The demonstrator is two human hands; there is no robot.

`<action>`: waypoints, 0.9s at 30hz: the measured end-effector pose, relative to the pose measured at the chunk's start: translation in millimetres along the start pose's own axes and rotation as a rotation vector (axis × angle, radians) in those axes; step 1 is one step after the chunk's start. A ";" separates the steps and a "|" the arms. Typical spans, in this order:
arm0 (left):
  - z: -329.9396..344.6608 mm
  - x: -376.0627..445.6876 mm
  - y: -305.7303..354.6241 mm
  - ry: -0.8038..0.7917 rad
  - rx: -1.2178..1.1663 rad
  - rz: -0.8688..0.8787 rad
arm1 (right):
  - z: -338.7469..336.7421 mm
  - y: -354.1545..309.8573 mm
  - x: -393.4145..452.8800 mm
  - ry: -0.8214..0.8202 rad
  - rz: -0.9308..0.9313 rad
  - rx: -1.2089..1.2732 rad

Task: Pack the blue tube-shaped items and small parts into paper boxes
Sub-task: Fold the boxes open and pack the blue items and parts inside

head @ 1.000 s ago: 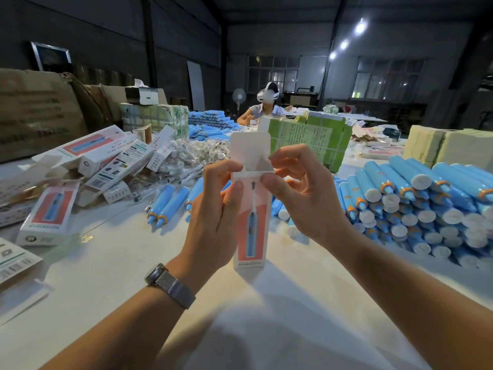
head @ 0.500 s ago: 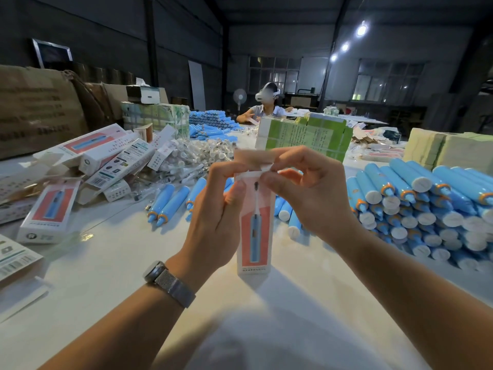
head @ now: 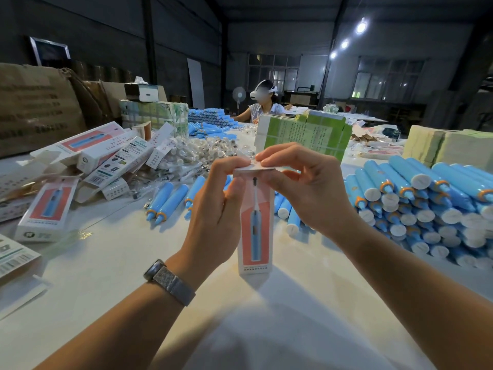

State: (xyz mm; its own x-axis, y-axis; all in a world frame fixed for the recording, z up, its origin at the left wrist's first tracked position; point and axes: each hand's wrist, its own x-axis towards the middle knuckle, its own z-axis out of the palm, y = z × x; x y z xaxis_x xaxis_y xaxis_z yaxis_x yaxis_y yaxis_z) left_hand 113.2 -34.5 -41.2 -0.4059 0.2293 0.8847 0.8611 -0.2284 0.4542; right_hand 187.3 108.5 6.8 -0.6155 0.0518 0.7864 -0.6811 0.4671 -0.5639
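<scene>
Paper box (head: 256,231) upright, top flap pinched under both hands' curled fingers (head: 277,158).

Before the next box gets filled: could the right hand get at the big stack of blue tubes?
Probably yes: the stack of blue tubes lies open just beside the right hand, once it releases the box.

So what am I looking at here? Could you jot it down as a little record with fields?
place: a white table in a dim workshop
in hand: an upright paper box picturing a blue tube
left hand: grips the box's side
right hand: presses the top flap down
right side: stacked blue tubes
left side: heap of packed boxes, bagged small parts
background: another person seated
</scene>
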 end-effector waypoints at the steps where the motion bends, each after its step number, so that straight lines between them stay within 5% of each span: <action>1: 0.1 0.3 0.2 0.007 0.003 -0.005 | -0.5 0.6 -0.2 -0.008 -0.002 -0.010; 8: 2.3 1.8 5.0 0.020 -0.023 -0.022 | 2.4 -0.2 0.2 -0.011 -0.116 -0.096; 27: 5.5 5.7 13.2 0.048 -0.151 -0.008 | -1.1 -7.3 -1.3 -0.017 -0.037 -0.129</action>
State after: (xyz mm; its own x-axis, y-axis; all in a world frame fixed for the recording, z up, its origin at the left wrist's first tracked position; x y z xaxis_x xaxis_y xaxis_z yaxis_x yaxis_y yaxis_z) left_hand 124.0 -31.0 -30.8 -0.4298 0.1874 0.8833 0.8034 -0.3671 0.4688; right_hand 193.5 106.0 10.2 -0.5983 0.0184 0.8010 -0.6471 0.5784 -0.4967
